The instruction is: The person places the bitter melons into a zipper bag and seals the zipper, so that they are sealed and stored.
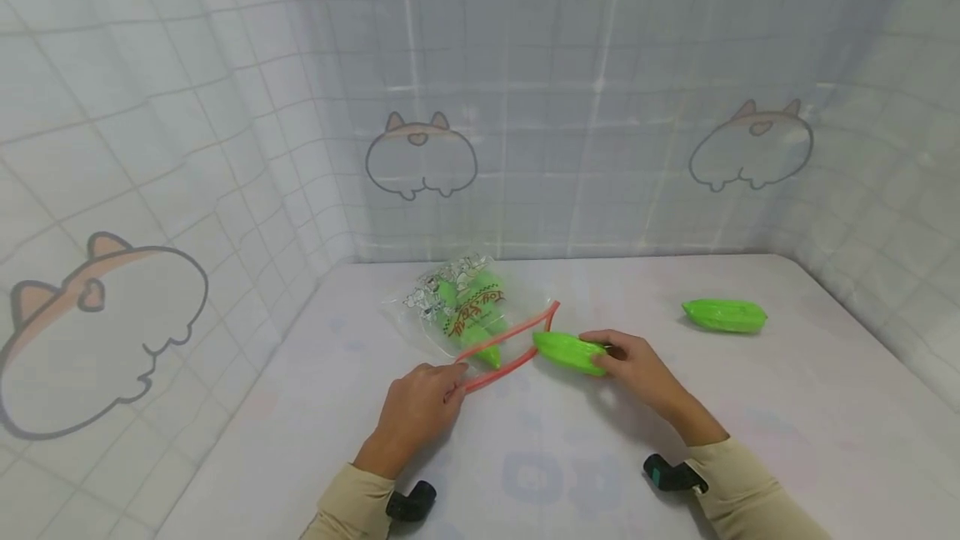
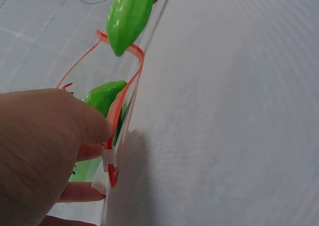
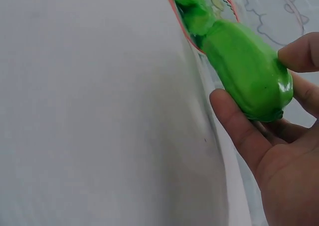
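A clear zip bag (image 1: 429, 327) with red print and a red zip edge lies on the table, its mouth spread apart. Several glossy green star fruits (image 1: 483, 332) are inside it. My left hand (image 1: 420, 407) pinches the near end of the red zip, by the white slider (image 2: 108, 157). Between the thumb and fingers of my right hand (image 1: 637, 365) is another ridged green star fruit (image 1: 566, 352). Its pointed end is at the bag's mouth. A further star fruit (image 1: 725, 316) lies by itself at the right.
The white table (image 1: 540, 440) is bounded at the back and sides by grid-patterned curtains (image 1: 600, 107) with corgi drawings. A black wrist device (image 1: 411, 502) sits at the left sleeve, and a second black device (image 1: 671, 473) at the right sleeve.
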`<action>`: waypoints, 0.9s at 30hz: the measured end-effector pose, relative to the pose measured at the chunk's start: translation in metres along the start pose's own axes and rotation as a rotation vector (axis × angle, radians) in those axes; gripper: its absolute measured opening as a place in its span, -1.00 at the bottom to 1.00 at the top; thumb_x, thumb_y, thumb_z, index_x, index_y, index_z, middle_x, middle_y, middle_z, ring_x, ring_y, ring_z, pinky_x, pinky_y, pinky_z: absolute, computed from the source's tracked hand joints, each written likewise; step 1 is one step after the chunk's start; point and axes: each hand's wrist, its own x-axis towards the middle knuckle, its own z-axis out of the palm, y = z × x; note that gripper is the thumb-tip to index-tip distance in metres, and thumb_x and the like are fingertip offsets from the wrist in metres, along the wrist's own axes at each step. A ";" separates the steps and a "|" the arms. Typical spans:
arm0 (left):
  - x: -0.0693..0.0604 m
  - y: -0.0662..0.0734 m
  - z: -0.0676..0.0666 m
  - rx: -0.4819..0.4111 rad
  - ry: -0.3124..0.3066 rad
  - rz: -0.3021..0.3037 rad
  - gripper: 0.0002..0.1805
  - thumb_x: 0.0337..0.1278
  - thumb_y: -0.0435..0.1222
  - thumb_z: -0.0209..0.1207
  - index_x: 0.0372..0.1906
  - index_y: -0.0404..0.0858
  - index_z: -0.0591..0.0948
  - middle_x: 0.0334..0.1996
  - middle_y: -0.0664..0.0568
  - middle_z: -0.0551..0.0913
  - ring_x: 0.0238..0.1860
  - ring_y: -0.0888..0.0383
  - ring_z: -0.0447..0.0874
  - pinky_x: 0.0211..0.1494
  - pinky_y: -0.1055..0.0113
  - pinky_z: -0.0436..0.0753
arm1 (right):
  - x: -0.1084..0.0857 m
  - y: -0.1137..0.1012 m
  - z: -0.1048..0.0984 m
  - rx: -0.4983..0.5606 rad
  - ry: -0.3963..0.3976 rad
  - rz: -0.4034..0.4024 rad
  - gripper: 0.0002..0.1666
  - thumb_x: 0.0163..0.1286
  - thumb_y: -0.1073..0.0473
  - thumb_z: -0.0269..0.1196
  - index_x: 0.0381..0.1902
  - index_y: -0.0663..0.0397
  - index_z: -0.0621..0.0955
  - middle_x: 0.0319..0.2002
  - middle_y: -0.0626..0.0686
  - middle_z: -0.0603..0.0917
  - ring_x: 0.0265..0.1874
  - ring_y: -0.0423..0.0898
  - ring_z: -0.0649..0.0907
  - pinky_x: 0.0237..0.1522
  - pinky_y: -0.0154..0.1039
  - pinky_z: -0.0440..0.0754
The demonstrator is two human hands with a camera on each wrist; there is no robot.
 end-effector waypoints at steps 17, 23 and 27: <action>0.003 0.001 -0.003 -0.010 -0.012 0.009 -0.80 0.06 -0.30 0.37 -0.17 -0.07 0.76 -0.52 0.19 0.68 -0.54 0.23 0.45 -0.59 0.37 0.41 | 0.022 -0.007 0.030 -0.163 0.039 -0.017 -0.55 0.41 0.18 0.28 0.23 0.10 0.60 0.16 0.14 0.63 0.02 0.08 0.65 -0.03 -0.08 0.60; 0.003 0.000 -0.003 -0.020 -0.004 0.009 -0.79 0.04 -0.30 0.37 -0.16 -0.07 0.76 -0.53 0.20 0.67 -0.55 0.24 0.43 -0.59 0.37 0.39 | 0.032 -0.009 0.040 -0.169 0.070 -0.002 -0.53 0.38 0.15 0.33 0.22 0.09 0.59 0.11 0.07 0.65 -0.01 0.04 0.66 -0.04 -0.08 0.61; 0.002 0.000 -0.002 -0.027 -0.022 0.003 -0.82 0.07 -0.29 0.36 -0.18 -0.05 0.76 -0.52 0.21 0.67 -0.54 0.26 0.41 -0.59 0.39 0.40 | 0.037 -0.011 0.046 -0.161 0.094 0.025 -0.53 0.35 0.13 0.35 0.18 0.09 0.60 0.08 0.05 0.67 0.00 0.02 0.66 -0.04 -0.07 0.61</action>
